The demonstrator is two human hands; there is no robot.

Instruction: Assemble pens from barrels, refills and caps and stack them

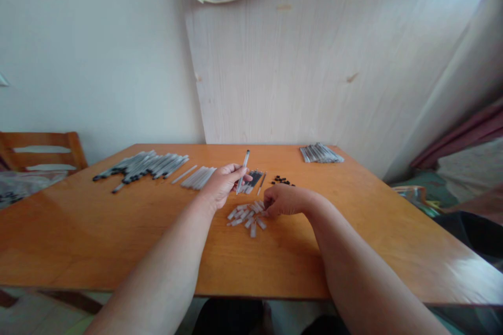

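My left hand (223,183) is closed around a clear pen barrel (244,167), held tilted with its end pointing up. My right hand (285,200) rests knuckles-up on the wooden table (118,241), fingers curled and pinching at a small heap of clear pen caps (245,215); what the fingertips hold is hidden. Just beyond the hands lie several dark refills (255,179) and a scatter of small black pieces (282,181).
A long row of finished grey pens (143,164) lies at the far left, with a stack of clear barrels (199,177) beside it. Another bundle of barrels (320,153) sits at the far right edge. A wooden chair (41,149) stands left of the table.
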